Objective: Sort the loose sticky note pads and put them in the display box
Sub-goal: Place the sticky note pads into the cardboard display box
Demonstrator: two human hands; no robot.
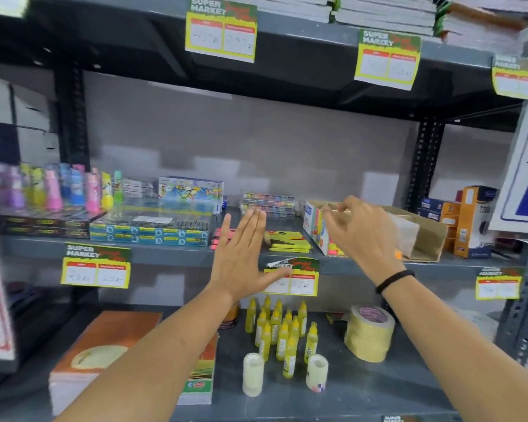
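Note:
Yellow sticky note pads lie stacked on the middle shelf, with pink pads beside them on the left. To their right stands the cardboard display box, its printed side facing left and orange-yellow pads at its front corner. My left hand is flat with fingers spread, in front of the pink pads and holding nothing. My right hand hovers at the box's left front corner, fingers loosely curled and apart, empty.
Flat pen boxes and coloured bottles fill the shelf's left. Orange boxes stand right of the display box. On the lower shelf are yellow glue bottles, tape rolls and paper reams.

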